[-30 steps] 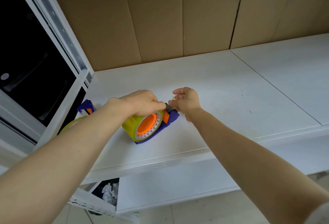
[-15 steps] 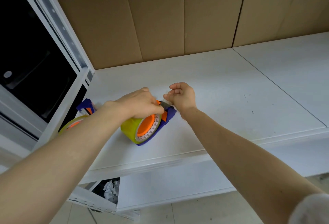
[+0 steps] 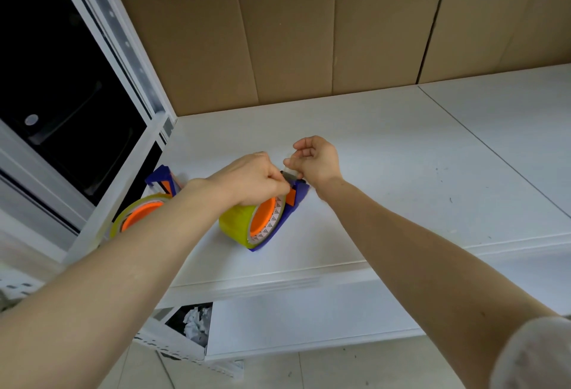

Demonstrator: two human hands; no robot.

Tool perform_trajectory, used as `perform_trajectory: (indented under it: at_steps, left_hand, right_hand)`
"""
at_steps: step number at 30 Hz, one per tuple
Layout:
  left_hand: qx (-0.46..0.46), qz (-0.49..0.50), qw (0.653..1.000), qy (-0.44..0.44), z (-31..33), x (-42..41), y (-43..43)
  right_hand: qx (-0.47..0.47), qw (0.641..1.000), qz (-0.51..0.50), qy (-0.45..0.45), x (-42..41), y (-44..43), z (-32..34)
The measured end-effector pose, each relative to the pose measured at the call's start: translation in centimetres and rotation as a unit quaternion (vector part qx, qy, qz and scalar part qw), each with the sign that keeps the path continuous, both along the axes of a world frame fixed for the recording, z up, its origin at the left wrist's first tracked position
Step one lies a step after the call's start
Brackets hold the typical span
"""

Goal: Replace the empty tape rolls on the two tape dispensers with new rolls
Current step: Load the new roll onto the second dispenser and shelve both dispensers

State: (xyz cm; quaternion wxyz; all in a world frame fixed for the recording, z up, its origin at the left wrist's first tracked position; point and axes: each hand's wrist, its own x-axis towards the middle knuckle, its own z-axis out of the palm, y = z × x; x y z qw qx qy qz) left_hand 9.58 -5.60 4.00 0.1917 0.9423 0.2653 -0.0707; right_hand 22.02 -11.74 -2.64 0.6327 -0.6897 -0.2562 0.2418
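- Blue plastic tape dispenser (image 3: 292,203) with orange hub, carrying a yellow-green tape roll (image 3: 238,224): lies near the tabletop's (image 3: 401,172) front edge, left part.
- Your left hand (image 3: 251,180): rests on the roll, fingers pinched at the dispenser's blade end.
- Your right hand (image 3: 315,160): fingers pinching the clear tape end just above the blade.
- Second blue dispenser (image 3: 162,180) with roll (image 3: 136,215): at the tabletop's left edge.
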Motion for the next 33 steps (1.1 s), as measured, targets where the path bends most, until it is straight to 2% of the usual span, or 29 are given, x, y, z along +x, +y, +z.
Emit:
perform_trajectory:
  at_steps: [6,10,14,25,33]
  left_hand:
    - [-0.008,0.016,0.999,0.027,-0.1,0.9,0.2]
    - [-0.02,0.012,1.0,0.013,-0.2,0.7,0.3]
    - [-0.023,0.008,1.0,-0.008,-0.4,0.5,0.4]
    - [-0.049,0.049,0.997,0.029,-0.4,1.6,0.5]
    - [-0.054,0.063,0.995,0.047,-0.3,1.8,0.3]
  right_hand:
    - [0.015,0.998,0.015,-0.06,0.0,0.5,-0.4]
    - [0.011,0.994,0.034,-0.107,0.0,1.1,-0.6]
    - [0.008,0.993,0.047,-0.105,0.2,1.6,-0.6]
    - [-0.009,0.995,0.039,-0.088,0.9,2.1,-1.3]
    - [-0.028,0.992,0.057,-0.107,1.0,2.2,-1.1]
